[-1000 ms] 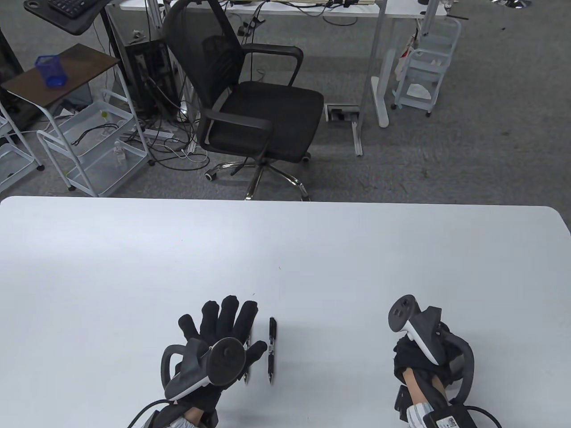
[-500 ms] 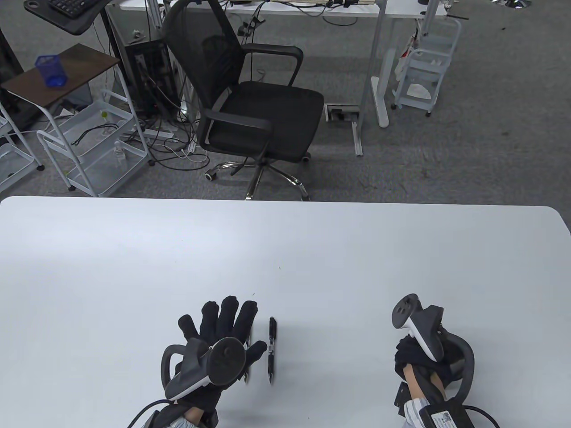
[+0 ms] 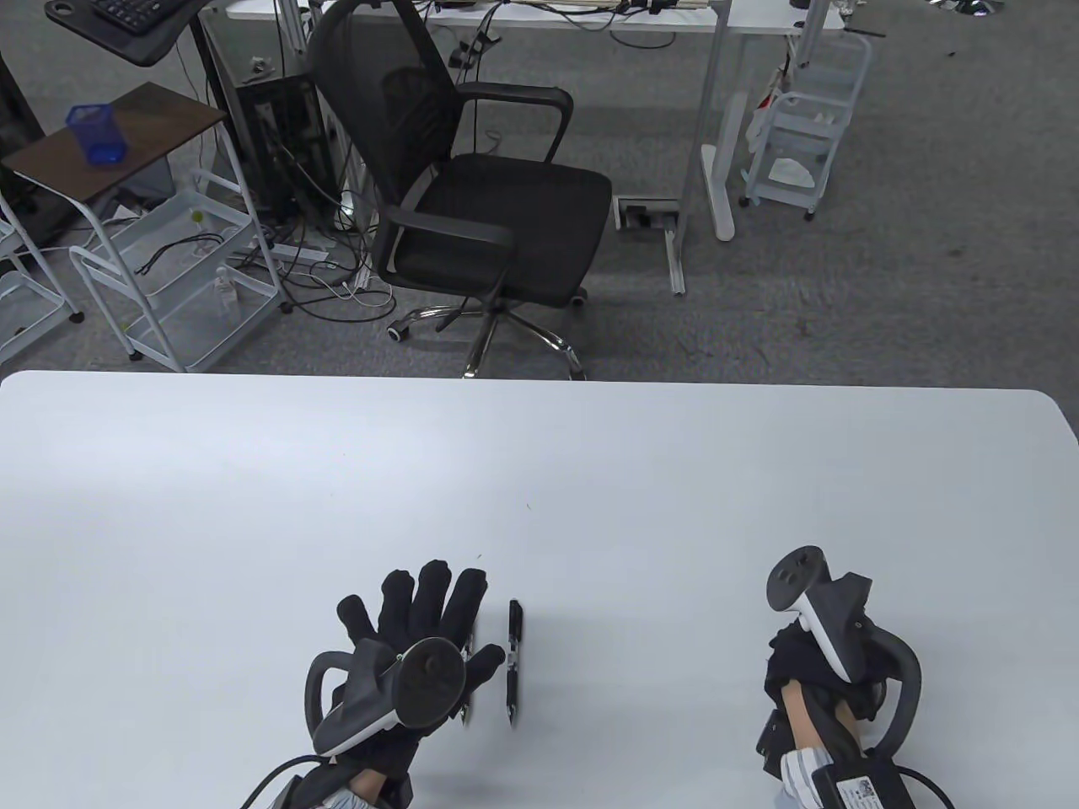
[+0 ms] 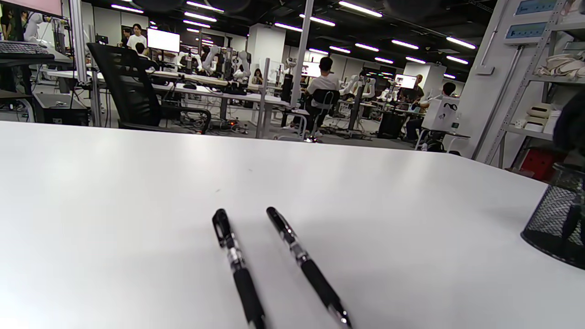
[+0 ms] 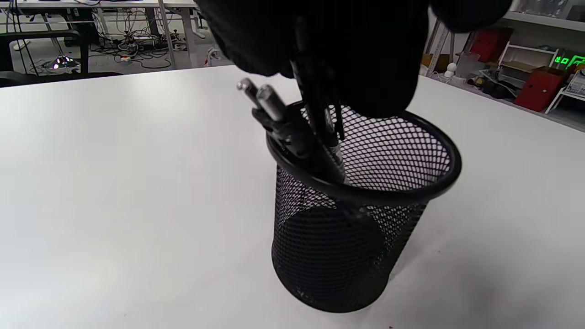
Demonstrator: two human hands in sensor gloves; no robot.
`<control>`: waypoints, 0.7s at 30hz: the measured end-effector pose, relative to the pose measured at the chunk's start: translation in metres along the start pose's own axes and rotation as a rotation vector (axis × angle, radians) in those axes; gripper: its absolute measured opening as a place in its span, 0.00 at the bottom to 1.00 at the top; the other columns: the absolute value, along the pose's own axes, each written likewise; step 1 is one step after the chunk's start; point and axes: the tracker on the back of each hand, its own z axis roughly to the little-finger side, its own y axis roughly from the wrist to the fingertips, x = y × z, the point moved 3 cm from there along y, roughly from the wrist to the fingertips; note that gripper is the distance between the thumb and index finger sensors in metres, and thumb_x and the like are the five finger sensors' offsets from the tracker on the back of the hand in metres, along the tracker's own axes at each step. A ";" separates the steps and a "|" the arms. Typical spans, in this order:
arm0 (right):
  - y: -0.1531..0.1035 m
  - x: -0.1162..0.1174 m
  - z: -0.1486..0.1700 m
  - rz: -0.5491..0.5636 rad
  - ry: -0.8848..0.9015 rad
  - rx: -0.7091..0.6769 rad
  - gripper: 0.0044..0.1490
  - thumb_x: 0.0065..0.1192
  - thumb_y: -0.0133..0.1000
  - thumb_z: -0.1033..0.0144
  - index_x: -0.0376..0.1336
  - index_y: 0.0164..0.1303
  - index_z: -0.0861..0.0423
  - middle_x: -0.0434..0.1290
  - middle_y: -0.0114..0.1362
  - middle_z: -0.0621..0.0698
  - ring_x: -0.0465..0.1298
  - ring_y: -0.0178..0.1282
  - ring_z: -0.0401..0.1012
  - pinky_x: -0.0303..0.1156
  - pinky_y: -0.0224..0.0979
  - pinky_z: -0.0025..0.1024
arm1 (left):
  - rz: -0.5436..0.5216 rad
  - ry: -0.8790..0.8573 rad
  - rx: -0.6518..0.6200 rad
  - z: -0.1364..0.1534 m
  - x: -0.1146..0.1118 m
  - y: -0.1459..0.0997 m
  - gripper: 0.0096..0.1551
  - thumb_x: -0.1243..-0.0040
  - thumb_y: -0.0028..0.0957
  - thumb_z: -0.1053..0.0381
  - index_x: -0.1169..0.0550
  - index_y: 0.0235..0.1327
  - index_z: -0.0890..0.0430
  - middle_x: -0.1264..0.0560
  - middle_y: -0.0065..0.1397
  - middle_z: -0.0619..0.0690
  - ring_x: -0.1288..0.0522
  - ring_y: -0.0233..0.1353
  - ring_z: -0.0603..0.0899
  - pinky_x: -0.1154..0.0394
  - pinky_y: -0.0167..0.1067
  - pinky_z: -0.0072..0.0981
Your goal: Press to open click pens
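Observation:
Two black click pens lie side by side on the white table. One pen (image 3: 514, 662) is just right of my left hand (image 3: 421, 611); the other pen (image 3: 469, 678) is partly under its thumb side. Both show in the left wrist view (image 4: 237, 267) (image 4: 304, 265). My left hand rests flat with its fingers spread and holds nothing. My right hand (image 3: 805, 666) is closed above a black mesh pen cup (image 5: 361, 228) and grips a black pen (image 5: 320, 114) whose lower end is inside the cup. Two more pens (image 5: 269, 107) lean on the cup's rim.
The mesh cup also shows at the right edge of the left wrist view (image 4: 555, 224). The table's far edge (image 3: 539, 377) faces an office chair (image 3: 472, 194) on the floor beyond. The cup is hidden under my right hand in the table view.
My right hand has shifted to the right and slightly away from me. My left hand and the two pens on the table have not moved.

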 end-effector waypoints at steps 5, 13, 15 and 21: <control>-0.001 -0.007 0.010 0.028 0.005 0.011 0.29 0.65 0.66 0.76 0.65 0.77 0.71 0.75 0.70 0.68 0.80 0.61 0.58 0.61 0.73 0.68 | 0.002 0.001 0.000 0.000 -0.001 0.000 0.44 0.60 0.74 0.30 0.56 0.94 0.48 0.53 0.95 0.66 0.52 0.87 0.83 0.60 0.68 0.89; 0.002 -0.010 0.027 0.070 0.044 -0.010 0.30 0.68 0.64 0.76 0.65 0.76 0.70 0.75 0.69 0.68 0.81 0.56 0.54 0.65 0.70 0.64 | 0.007 0.005 0.001 -0.001 -0.001 0.001 0.44 0.60 0.74 0.30 0.56 0.94 0.48 0.53 0.95 0.66 0.52 0.87 0.83 0.60 0.68 0.89; 0.003 -0.011 0.029 0.057 0.059 -0.024 0.32 0.69 0.63 0.76 0.64 0.77 0.70 0.74 0.70 0.68 0.81 0.57 0.54 0.66 0.70 0.64 | 0.008 0.008 0.002 -0.001 -0.001 0.001 0.44 0.60 0.74 0.30 0.56 0.94 0.48 0.53 0.95 0.66 0.52 0.87 0.83 0.60 0.68 0.89; 0.004 -0.011 0.029 0.068 0.089 -0.068 0.32 0.69 0.62 0.80 0.63 0.78 0.68 0.72 0.73 0.68 0.80 0.60 0.54 0.66 0.70 0.63 | 0.013 0.010 0.003 -0.002 -0.002 0.001 0.44 0.60 0.74 0.30 0.56 0.94 0.48 0.53 0.95 0.66 0.52 0.87 0.83 0.60 0.67 0.89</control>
